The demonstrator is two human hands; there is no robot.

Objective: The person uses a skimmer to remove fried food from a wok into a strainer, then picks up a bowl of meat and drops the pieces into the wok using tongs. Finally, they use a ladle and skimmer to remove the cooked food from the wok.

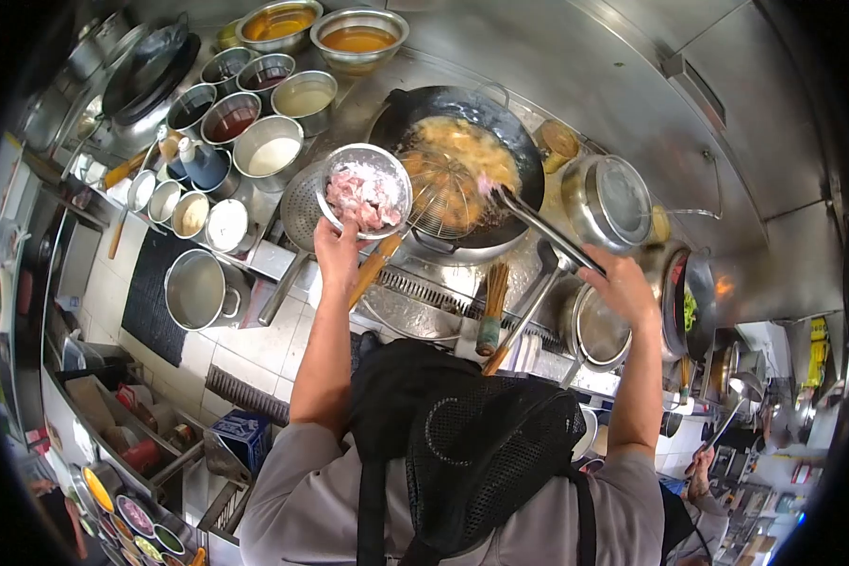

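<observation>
The steel counter [354,102] of a kitchen range fills the view, and its largest vessel is a black wok [514,141] with oil bubbling around pale frying pieces. A wire skimmer [441,193] lies in the wok, and its wooden handle slants down over the near rim. To the right of the wok stands a lidded steel pot [606,200]. A tall stock pot [196,291] sits lower on the left, near the floor tiles. Steel tubs of sauces and powders [255,123] cluster on the counter to the left of the wok. The left hand [337,250] holds a perforated metal bowl [334,179] up at the wok's near-left edge. Its grip is clamped on the bowl's lower rim, with the fingers under it. The bowl is heaped with raw meat [366,195], pink and white. The right hand [621,283] reaches in from the right, with its grip closed around the end of long metal tongs [549,231]. The tongs stretch across the wok's right rim to the oil. Their tips are pinched together on a small pinkish piece [489,186] just above the frying mass. A ladle [530,307] and a bamboo brush [491,311] rest on the front ledge between the two arms.
</observation>
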